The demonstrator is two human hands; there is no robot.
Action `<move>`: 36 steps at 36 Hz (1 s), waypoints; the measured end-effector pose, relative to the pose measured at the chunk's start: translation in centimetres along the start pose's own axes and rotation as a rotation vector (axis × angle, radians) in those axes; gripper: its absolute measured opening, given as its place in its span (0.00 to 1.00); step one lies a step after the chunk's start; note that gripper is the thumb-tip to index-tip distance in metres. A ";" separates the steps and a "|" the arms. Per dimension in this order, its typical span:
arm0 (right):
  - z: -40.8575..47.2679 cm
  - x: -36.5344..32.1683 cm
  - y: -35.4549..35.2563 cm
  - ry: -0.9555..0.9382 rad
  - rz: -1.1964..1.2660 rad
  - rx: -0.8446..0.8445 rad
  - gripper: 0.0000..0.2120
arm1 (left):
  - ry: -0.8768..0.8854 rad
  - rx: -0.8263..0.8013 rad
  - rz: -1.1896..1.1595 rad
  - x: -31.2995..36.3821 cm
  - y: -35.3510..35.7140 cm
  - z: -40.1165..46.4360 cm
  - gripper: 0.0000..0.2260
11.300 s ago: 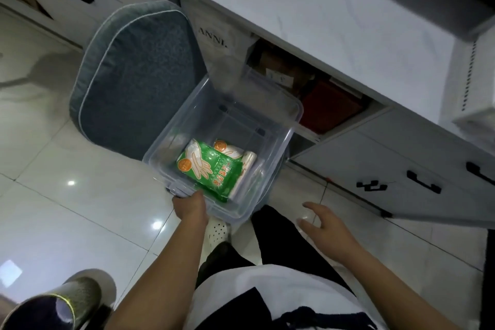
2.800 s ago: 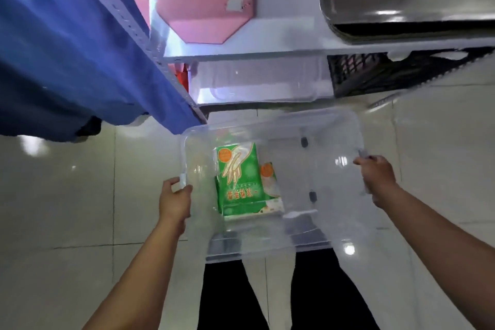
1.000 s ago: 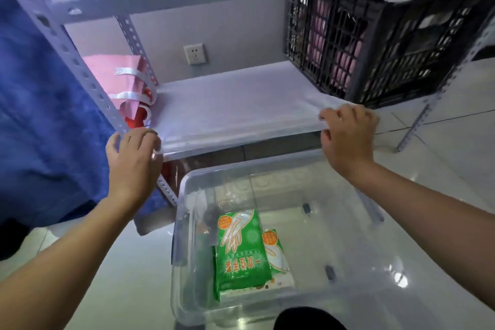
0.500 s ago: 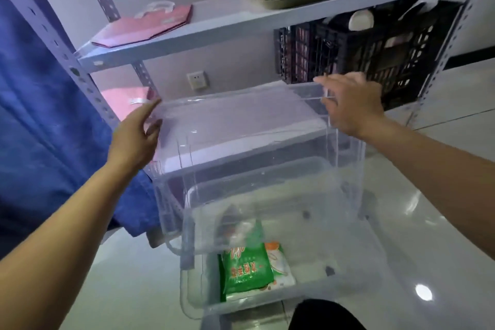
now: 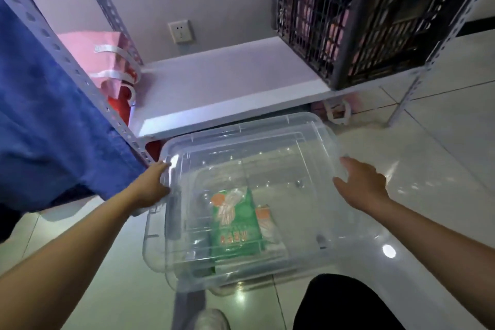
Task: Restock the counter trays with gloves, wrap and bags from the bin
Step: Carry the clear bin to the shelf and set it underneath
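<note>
A clear plastic bin (image 5: 156,249) stands on the tiled floor in front of me. A clear lid (image 5: 241,142) lies on top of it, shifted a little toward the shelf. Through the lid I see a green pack of gloves (image 5: 235,225) lying flat in the bin, with a second white and orange pack (image 5: 269,225) partly under its right side. My left hand (image 5: 151,186) grips the lid's left edge. My right hand (image 5: 361,186) hovers palm down at the lid's right edge, fingers spread and holding nothing.
A white metal shelf (image 5: 227,83) is just beyond the bin, with a black crate (image 5: 361,21) on its right and pink bags (image 5: 107,61) on its left. Blue cloth (image 5: 53,128) hangs at the left. My dark trouser leg (image 5: 345,303) is at the bottom.
Half a second ago both hands held the clear lid up in front of the shelf. It has come down onto the bin, and my right hand has let go.
</note>
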State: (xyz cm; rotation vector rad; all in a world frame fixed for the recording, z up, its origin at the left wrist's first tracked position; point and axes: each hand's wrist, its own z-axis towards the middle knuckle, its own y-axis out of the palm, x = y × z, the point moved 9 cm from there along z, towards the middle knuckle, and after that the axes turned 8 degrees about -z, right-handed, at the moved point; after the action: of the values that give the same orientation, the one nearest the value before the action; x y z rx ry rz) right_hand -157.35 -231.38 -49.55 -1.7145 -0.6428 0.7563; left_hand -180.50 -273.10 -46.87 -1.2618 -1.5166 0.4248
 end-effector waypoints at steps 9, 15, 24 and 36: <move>-2.5 0.0 0.7 0.098 0.068 0.177 0.20 | -0.159 0.038 -0.228 -2.6 -0.1 -0.4 0.18; -2.4 0.3 -0.3 0.154 0.252 0.220 0.29 | -0.199 0.022 -0.294 -3.0 0.7 -1.1 0.18; -3.0 4.3 -0.6 0.203 0.237 0.247 0.22 | -0.140 0.044 -0.320 0.2 3.6 -2.2 0.15; -0.7 6.0 -0.6 0.237 0.311 0.015 0.18 | -0.224 -0.087 -0.589 -1.4 4.8 -3.6 0.21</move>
State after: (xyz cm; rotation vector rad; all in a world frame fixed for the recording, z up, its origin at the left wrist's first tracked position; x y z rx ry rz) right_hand -152.95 -227.26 -49.78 -1.8786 -0.2089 0.7530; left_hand -175.26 -273.75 -49.99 -0.7895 -2.0231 0.1136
